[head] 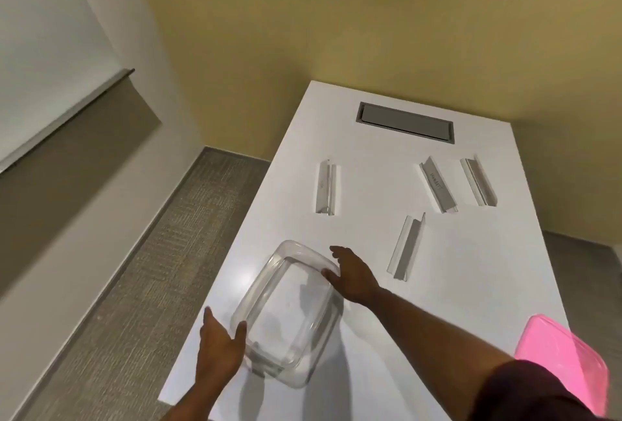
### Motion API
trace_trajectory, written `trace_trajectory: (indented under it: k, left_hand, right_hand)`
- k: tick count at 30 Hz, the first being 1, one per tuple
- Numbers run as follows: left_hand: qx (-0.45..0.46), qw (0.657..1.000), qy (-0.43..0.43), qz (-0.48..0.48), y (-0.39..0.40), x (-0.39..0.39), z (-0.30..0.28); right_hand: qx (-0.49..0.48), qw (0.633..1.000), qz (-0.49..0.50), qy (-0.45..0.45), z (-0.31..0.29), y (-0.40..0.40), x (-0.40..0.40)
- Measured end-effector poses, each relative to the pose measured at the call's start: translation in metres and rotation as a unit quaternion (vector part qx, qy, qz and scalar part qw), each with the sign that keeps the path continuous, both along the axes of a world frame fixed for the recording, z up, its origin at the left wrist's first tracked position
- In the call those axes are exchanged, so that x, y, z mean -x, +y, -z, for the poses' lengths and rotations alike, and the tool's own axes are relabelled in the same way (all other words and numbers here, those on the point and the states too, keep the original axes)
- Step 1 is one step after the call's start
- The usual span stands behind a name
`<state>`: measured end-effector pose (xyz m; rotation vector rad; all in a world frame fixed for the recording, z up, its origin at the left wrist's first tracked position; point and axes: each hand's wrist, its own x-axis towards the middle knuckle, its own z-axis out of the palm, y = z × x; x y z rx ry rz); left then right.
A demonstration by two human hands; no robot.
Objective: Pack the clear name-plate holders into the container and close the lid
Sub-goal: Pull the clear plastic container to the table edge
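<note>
An empty clear plastic container [288,314] sits without a lid near the front left of the white table [471,286]. My left hand [220,345] touches its near left rim with the thumb against the wall, fingers spread. My right hand [353,276] rests on the far right rim, fingers apart. Several clear name-plate holders lie farther back: one at the left [325,187], one in the middle [406,247], one with a printed label [437,183], and one at the far right [478,181]. A pink lid [562,358] lies at the front right edge.
A grey cable hatch [405,122] is set into the table's far end. The table's left edge drops to carpet [134,286]. Yellow wall stands behind, with a white wall and a roller blind [77,124] at the left.
</note>
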<state>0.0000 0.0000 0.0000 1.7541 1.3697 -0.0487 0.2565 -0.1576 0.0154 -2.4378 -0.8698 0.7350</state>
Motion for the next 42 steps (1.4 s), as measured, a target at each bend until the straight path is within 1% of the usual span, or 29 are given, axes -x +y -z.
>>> trace_trajectory:
  k: [3, 4, 6, 9, 12, 14, 17, 22, 24, 28, 32, 36, 42]
  left_hand:
    - [0.116, 0.989, 0.009, -0.088, -0.003, 0.002, 0.004]
    - [0.157, 0.982, 0.008, -0.106, -0.004, 0.001, 0.003]
    - [0.195, 0.974, -0.017, -0.117, -0.006, -0.004, 0.001]
    - [0.179, 0.977, -0.035, -0.11, -0.005, -0.016, -0.001]
    - [0.138, 0.986, -0.044, -0.078, -0.007, -0.031, -0.01]
    - [0.1, 0.993, -0.051, -0.035, -0.009, -0.041, -0.015]
    - [0.073, 0.994, -0.063, 0.047, -0.018, -0.058, -0.02]
    - [0.063, 0.978, -0.068, 0.185, -0.054, -0.087, -0.026]
    - [0.078, 0.97, -0.073, 0.22, -0.07, -0.098, -0.027]
    - [0.161, 0.949, -0.072, 0.261, -0.094, -0.108, -0.026]
    - [0.233, 0.938, -0.07, 0.247, -0.108, -0.113, -0.022]
    - [0.243, 0.935, -0.066, 0.25, -0.118, -0.113, -0.015]
    - [0.231, 0.935, -0.036, 0.266, -0.127, -0.112, -0.004]
  right_hand:
    - [0.018, 1.0, 0.005, -0.004, -0.002, 0.014, 0.003]
    - [0.029, 1.0, 0.009, -0.005, -0.006, 0.016, 0.005]
    - [0.034, 0.999, 0.026, -0.011, -0.006, 0.019, 0.008]
    - [0.033, 0.998, 0.061, -0.013, -0.008, 0.015, 0.01]
    - [0.001, 0.989, 0.15, 0.004, -0.012, -0.001, 0.01]
    - [-0.024, 0.976, 0.214, 0.017, -0.015, -0.023, 0.01]
    - [-0.022, 0.96, 0.278, 0.035, -0.019, -0.067, 0.013]
    - [-0.049, 0.928, 0.363, 0.062, -0.017, -0.148, 0.028]
    - [-0.056, 0.916, 0.39, 0.071, -0.015, -0.176, 0.036]
    - [-0.067, 0.893, 0.436, 0.089, -0.007, -0.217, 0.055]
    - [-0.063, 0.884, 0.452, 0.104, 0.002, -0.244, 0.072]
    - [-0.054, 0.882, 0.454, 0.111, 0.008, -0.259, 0.078]
    - [-0.044, 0.884, 0.45, 0.119, 0.016, -0.268, 0.081]
